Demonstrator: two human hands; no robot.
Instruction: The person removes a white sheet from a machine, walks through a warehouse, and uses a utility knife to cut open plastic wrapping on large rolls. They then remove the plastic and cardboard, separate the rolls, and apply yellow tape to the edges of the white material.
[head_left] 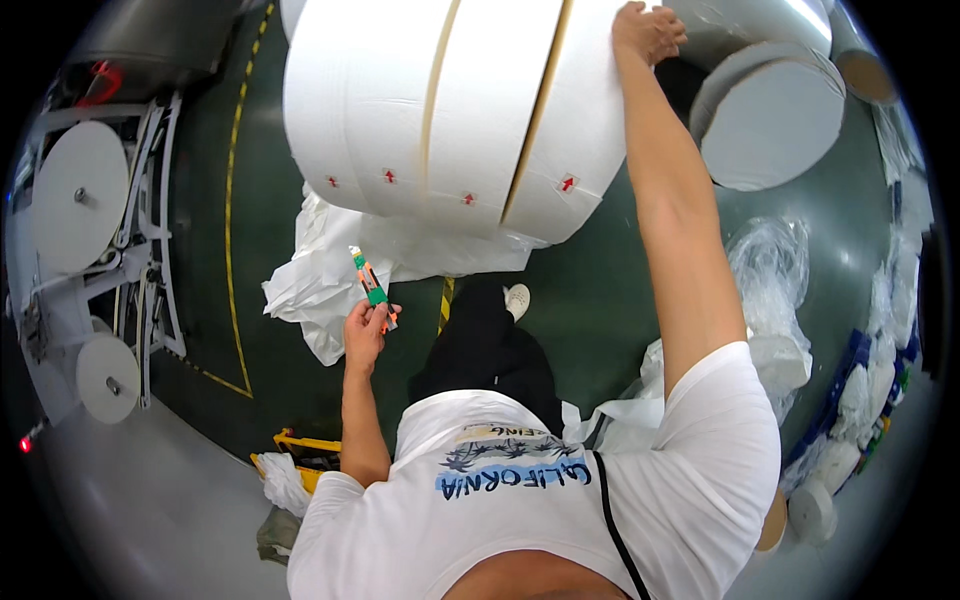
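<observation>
My left hand (366,335) is closed around the handle of a green and orange utility knife (370,282), its tip pointing away from me. The knife is held in front of large white paper rolls (380,110), which lie side by side with brownish gaps between them and small red arrow labels. My right arm is stretched far forward. At the rolls' upper right edge, my right hand (650,35) has its fingers curled; whatever they hold, if anything, is hidden. Loose white wrapping (325,260) lies crumpled on the floor under the rolls.
A machine with white reels (80,197) stands at the left, beyond yellow-black floor tape (229,200). At the right are a roll with a grey round end (775,120) and clear plastic film (770,265). A yellow frame (300,440) sits by my left elbow.
</observation>
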